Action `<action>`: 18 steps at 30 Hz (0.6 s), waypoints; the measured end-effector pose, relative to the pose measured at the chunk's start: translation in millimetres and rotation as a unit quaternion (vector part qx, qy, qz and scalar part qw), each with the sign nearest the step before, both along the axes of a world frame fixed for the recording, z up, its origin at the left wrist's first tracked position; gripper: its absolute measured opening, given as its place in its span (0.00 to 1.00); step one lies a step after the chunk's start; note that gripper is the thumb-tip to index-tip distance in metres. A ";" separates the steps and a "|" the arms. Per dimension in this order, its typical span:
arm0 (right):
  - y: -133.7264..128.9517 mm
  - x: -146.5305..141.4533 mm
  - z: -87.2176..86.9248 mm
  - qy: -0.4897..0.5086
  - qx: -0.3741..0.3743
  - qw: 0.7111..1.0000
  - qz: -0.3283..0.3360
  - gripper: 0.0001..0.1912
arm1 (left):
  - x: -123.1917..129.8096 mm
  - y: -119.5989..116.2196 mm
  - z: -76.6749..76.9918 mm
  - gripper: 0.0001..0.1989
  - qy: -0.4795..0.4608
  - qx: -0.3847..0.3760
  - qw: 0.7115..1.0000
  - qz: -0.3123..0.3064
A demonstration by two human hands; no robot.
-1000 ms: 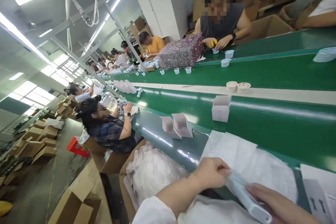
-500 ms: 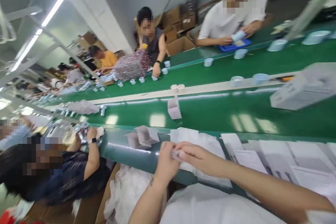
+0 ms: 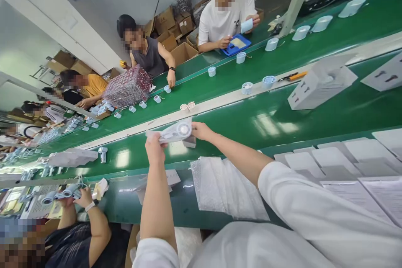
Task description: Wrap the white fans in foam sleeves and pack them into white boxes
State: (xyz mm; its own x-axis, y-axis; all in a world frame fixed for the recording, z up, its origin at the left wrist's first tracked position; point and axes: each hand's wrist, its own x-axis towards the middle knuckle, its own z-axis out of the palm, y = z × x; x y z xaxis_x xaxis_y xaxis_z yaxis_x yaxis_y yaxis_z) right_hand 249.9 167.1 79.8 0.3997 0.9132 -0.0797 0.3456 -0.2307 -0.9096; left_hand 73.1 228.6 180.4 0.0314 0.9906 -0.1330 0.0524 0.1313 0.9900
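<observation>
A handheld fan in a clear bag (image 3: 176, 130) hangs over the green belt, its round head to the right. My left hand (image 3: 155, 149) is closed on the bag's left end. My right hand (image 3: 202, 131) has its fingers closed at the right edge of the bag, beside the fan's head. Behind the bag a white box (image 3: 189, 141) is partly hidden. Below my hands, sheets of bubble wrap (image 3: 226, 184) lie on the near table edge, with an open white box (image 3: 171, 179) to their left.
Blue round parts (image 3: 247, 88) stand along the belt and the white divider. Printed white boxes (image 3: 307, 90) are at the right, near an orange-handled tool (image 3: 297, 76). White box flaps and papers lie at the lower right. Several people sit across and at the left.
Both my hands have moved up and away from the near table edge, out over the belt, and now hold the bagged fan between them. The view has shifted to the right.
</observation>
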 end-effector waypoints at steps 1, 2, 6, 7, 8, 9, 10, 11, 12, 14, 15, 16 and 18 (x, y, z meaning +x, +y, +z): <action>-1.0 6.4 -1.3 0.000 -0.002 1.000 0.003 0.12 | 6.6 5.0 -7.4 0.13 -0.001 -0.034 0.999 -0.012; -2.2 12.9 -2.0 0.000 -0.006 1.000 0.005 0.12 | 11.1 7.9 -14.2 0.13 0.002 -0.059 0.998 -0.023; -2.6 27.3 -2.9 0.008 -0.033 0.999 0.021 0.14 | 11.4 2.8 -27.6 0.11 0.107 0.011 0.992 -0.067; -1.1 26.6 -3.0 0.008 -0.036 0.999 0.028 0.14 | 9.5 -1.5 -27.7 0.11 0.171 0.071 0.979 -0.082; 0.9 24.4 -2.8 0.008 -0.037 0.999 0.035 0.14 | 8.1 -6.4 -27.3 0.10 0.242 0.137 0.956 -0.098; 3.5 21.2 -2.3 0.006 -0.034 0.998 0.042 0.14 | 7.8 -11.7 -26.7 0.10 0.314 0.197 0.922 -0.112; 6.3 17.5 -1.4 0.002 -0.030 0.998 0.048 0.14 | 9.2 -16.9 -26.2 0.11 0.377 0.242 0.885 -0.125; 9.3 13.7 -0.3 -0.002 -0.025 0.998 0.053 0.14 | 12.5 -21.6 -26.1 0.12 0.429 0.268 0.852 -0.135; 12.2 10.4 1.0 -0.005 -0.020 0.998 0.056 0.14 | 17.4 -25.3 -26.4 0.14 0.470 0.275 0.826 -0.147; 16.7 6.4 3.2 -0.007 -0.011 0.998 0.061 0.14 | 30.5 -29.2 -27.9 0.15 0.529 0.239 0.791 -0.194; 17.7 6.3 3.5 -0.004 -0.007 0.998 0.063 0.13 | 37.3 -29.5 -29.1 0.16 0.547 0.205 0.777 -0.234; 17.5 7.4 3.0 0.000 -0.004 0.998 0.064 0.13 | 43.2 -29.1 -30.7 0.17 0.555 0.169 0.765 -0.279; 13.2 12.8 -1.5 0.017 0.000 0.998 0.067 0.12 | 50.0 -27.5 -35.9 0.22 0.555 0.136 0.744 -0.346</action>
State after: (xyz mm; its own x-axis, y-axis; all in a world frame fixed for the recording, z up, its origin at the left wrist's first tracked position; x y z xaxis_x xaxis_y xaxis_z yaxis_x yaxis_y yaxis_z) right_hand 262.6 180.3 78.3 0.2706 0.9584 -0.0904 0.3418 -0.1834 -0.9217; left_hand 123.1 201.2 144.6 0.5677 0.7827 -0.2551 0.8190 -0.5054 0.2717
